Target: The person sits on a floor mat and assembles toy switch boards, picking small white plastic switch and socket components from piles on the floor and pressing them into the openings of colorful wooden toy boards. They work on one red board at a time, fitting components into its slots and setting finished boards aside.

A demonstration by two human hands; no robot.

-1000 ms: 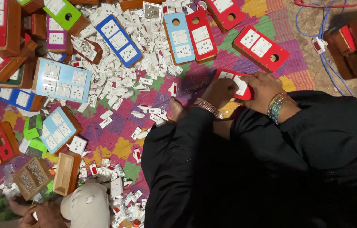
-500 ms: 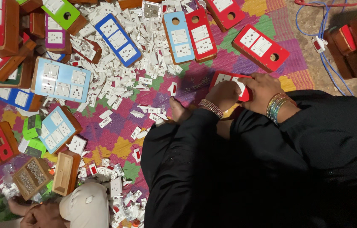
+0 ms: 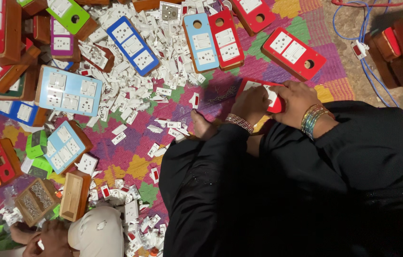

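Left hand (image 3: pixel 251 102) and right hand (image 3: pixel 296 97) both clamped on red switch plate (image 3: pixel 258 88); loose white switches (image 3: pixel 134 95) heaped just beside, colourful mat (image 3: pixel 130 166) underneath.

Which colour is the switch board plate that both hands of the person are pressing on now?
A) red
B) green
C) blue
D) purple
A: the left hand and the right hand both rest on a red plate with white switches, lying on the woven mat.
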